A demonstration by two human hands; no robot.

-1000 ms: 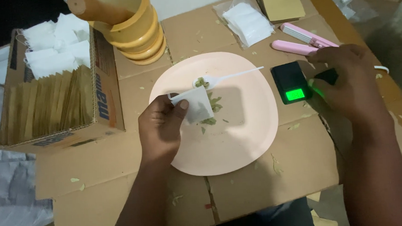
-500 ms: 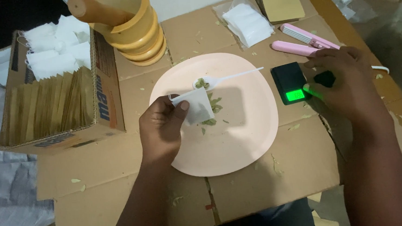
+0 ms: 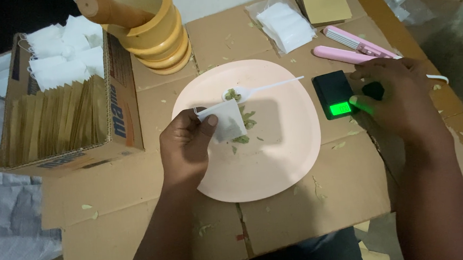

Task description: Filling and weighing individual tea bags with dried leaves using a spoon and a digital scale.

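Flattened cardboard tabletop [image 3: 155, 204] — left hand [image 3: 187, 149] pinches white sachet [image 3: 225, 122]; right hand [image 3: 401, 101] rests, grip empty, on scale [image 3: 336, 94].

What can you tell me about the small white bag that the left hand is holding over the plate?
The small white bag is a flat, roughly square sachet of thin, slightly see-through material like filter paper. The left hand pinches its left edge between thumb and fingers, holding it tilted over the pink plate. A thin white string seems to run along its top. It sits just above a small pile of green dried leaves, below the bowl of a white plastic spoon. Whether it is filled cannot be told.
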